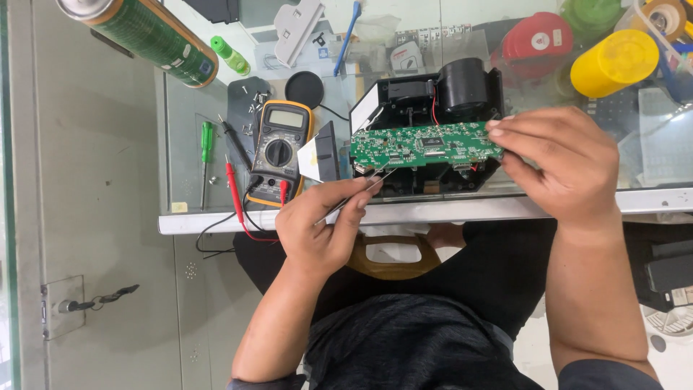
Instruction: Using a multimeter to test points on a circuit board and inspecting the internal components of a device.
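Pinching tweezers [354,195], left hand [325,224]; right hand [556,162] gripping green circuit board [422,144].

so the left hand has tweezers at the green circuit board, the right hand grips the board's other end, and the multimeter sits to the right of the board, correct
Not quite. The head view shows the multimeter to the left of the green circuit board, not the right. The rest holds: the left hand holds tweezers at the board, and the right hand grips its other end.

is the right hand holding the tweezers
No, the tweezers are in the left hand; the right hand grips the right end of the green circuit board.
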